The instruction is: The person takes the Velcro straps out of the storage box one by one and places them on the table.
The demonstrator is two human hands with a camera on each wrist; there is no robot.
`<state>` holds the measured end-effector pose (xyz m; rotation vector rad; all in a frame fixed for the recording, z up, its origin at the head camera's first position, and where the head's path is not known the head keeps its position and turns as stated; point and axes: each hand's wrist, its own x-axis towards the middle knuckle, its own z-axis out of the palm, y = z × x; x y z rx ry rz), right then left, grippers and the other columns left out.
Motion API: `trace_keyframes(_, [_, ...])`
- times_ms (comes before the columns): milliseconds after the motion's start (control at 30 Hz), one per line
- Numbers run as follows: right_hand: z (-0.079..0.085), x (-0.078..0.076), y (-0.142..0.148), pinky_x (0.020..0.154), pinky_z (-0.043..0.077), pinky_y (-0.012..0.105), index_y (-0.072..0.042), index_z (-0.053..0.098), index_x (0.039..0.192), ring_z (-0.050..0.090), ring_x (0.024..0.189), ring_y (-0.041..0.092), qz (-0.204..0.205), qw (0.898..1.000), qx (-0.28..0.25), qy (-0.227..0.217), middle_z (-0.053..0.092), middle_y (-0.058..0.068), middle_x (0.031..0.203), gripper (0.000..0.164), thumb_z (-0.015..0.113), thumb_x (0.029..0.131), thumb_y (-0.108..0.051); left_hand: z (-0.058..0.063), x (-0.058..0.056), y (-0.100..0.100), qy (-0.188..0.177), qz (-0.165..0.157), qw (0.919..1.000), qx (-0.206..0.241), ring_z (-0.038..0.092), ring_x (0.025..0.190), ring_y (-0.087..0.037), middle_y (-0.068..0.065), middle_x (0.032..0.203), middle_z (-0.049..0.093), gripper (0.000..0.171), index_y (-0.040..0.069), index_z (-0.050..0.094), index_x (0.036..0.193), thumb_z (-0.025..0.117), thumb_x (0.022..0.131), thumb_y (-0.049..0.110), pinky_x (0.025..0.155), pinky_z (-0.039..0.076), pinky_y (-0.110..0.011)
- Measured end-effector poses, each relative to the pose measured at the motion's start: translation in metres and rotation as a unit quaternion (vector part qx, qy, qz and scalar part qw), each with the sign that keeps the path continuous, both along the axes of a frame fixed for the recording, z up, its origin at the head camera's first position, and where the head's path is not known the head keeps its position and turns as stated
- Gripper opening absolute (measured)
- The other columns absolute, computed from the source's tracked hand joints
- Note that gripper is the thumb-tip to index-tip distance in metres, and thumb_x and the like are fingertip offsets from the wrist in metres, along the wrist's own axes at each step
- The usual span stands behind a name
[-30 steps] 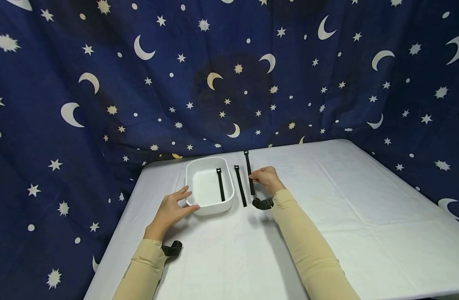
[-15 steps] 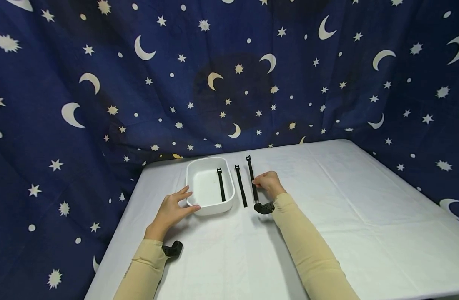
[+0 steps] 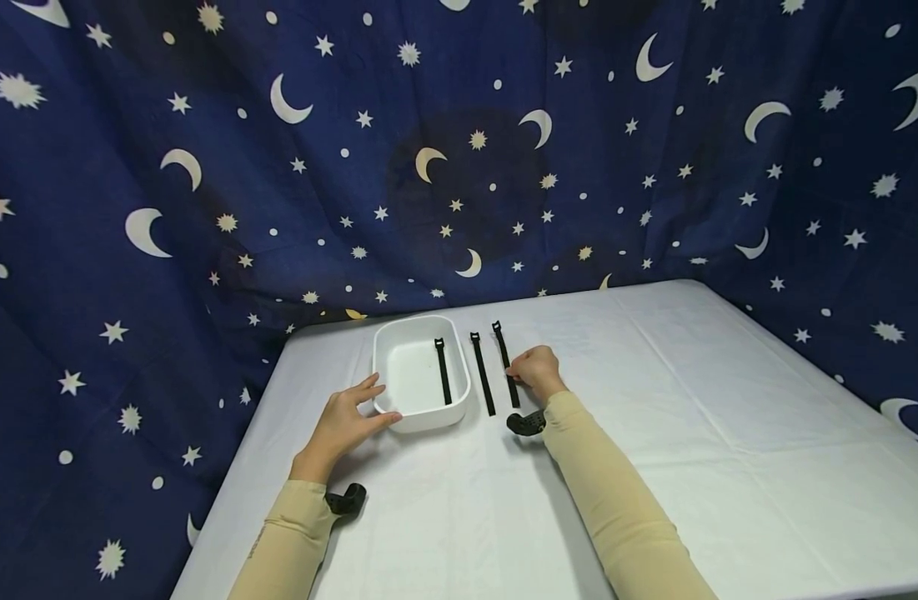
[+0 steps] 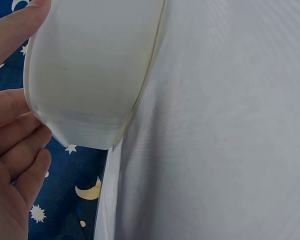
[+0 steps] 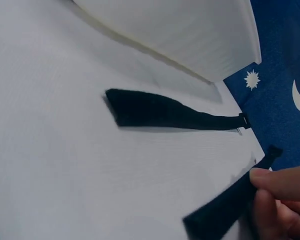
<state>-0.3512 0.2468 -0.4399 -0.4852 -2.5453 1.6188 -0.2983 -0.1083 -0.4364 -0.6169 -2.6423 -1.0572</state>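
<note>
My left hand holds a white plastic tub at its near left corner. The thumb lies against the front wall and the fingers against the left side. My right hand pinches a black hook-and-loop cable tie between thumb and fingers. In the right wrist view that held strap slants, close over the table. A second black cable tie lies flat between the tub and the right hand. Inside the tub, along its right side, rests a third tie.
A white cloth covers the table. Behind its far edge hangs a dark blue curtain with moons and stars. Each wrist wears a black camera mount, such as the right one.
The right hand has drawn its cable tie toward the person and slightly right, now roughly parallel to the second tie. The left hand and the tub have stayed put.
</note>
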Motion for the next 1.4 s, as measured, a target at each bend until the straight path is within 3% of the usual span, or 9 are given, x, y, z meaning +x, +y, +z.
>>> trace_keyframes(200, [0.002, 0.002, -0.002, 0.054, 0.047, 0.021, 0.002, 0.074, 0.086, 0.058, 0.056, 0.008, 0.002, 1.000, 0.029, -0.010, 0.064, -0.001, 0.063, 0.011, 0.080, 0.080, -0.004, -0.001, 0.000, 0.000, -0.005, 0.000, 1.0000, 0.003, 0.050, 0.137, -0.035, -0.011, 0.147, 0.055, 0.068, 0.004, 0.068, 0.127, 0.087, 0.075, 0.044, 0.114, 0.042, -0.052])
trace_keyframes(567, [0.006, 0.005, -0.003, 0.056, 0.047, 0.018, 0.003, 0.075, 0.085, 0.059, 0.052, 0.006, 0.002, 0.999, 0.047, 0.026, 0.066, -0.003, 0.059, 0.011, 0.080, 0.078, -0.004, 0.000, -0.001, 0.001, 0.001, -0.002, 1.0000, 0.003, 0.051, 0.137, -0.035, -0.011, 0.146, 0.055, 0.068, 0.003, 0.068, 0.127, 0.087, 0.075, 0.043, 0.113, 0.042, -0.053])
trace_keyframes(667, [0.015, 0.004, -0.006, 0.060, 0.050, 0.020, 0.002, 0.076, 0.087, 0.062, 0.056, 0.009, 0.012, 0.997, 0.062, 0.037, 0.068, -0.001, 0.061, 0.013, 0.080, 0.081, -0.008, 0.000, -0.001, 0.001, 0.004, -0.001, 1.0000, 0.002, 0.051, 0.137, -0.035, -0.011, 0.146, 0.055, 0.068, 0.003, 0.068, 0.127, 0.086, 0.076, 0.044, 0.113, 0.042, -0.053])
trace_keyframes(867, [0.036, 0.000, -0.021, 0.071, 0.059, 0.029, -0.001, 0.075, 0.094, 0.073, 0.071, 0.016, 0.015, 0.998, 0.051, 0.036, 0.077, 0.011, 0.088, 0.016, 0.080, 0.084, -0.011, 0.000, -0.002, 0.001, 0.004, 0.002, 1.0000, -0.001, 0.051, 0.137, -0.035, -0.010, 0.146, 0.056, 0.068, 0.004, 0.069, 0.127, 0.086, 0.075, 0.045, 0.113, 0.043, -0.052])
trace_keyframes(1000, [0.049, -0.002, -0.031, 0.079, 0.059, 0.035, -0.002, 0.075, 0.096, 0.072, 0.072, 0.015, 0.017, 0.999, 0.036, 0.036, 0.076, 0.015, 0.098, 0.015, 0.079, 0.085, -0.011, 0.001, -0.001, 0.001, 0.001, 0.003, 1.0000, -0.004, 0.050, 0.137, -0.036, -0.010, 0.147, 0.055, 0.068, 0.004, 0.068, 0.128, 0.086, 0.075, 0.044, 0.113, 0.042, -0.053])
trace_keyframes(1267, [0.067, -0.003, -0.056, 0.075, 0.060, 0.032, -0.001, 0.075, 0.092, 0.069, 0.071, 0.014, 0.034, 0.998, 0.001, 0.049, 0.073, 0.011, 0.089, 0.010, 0.078, 0.084, -0.007, 0.001, 0.001, 0.001, -0.001, 0.002, 1.0000, -0.007, 0.050, 0.137, -0.036, -0.011, 0.147, 0.055, 0.068, 0.004, 0.068, 0.128, 0.086, 0.076, 0.043, 0.114, 0.042, -0.052])
trace_keyframes(1400, [0.071, -0.003, -0.067, 0.079, 0.061, 0.037, 0.001, 0.074, 0.090, 0.068, 0.067, 0.014, 0.041, 0.997, -0.013, 0.057, 0.072, 0.010, 0.085, 0.010, 0.079, 0.083, -0.005, 0.001, 0.001, 0.001, -0.004, 0.002, 1.0000, -0.005, 0.050, 0.137, -0.036, -0.011, 0.147, 0.054, 0.068, 0.003, 0.068, 0.128, 0.086, 0.076, 0.043, 0.114, 0.041, -0.052])
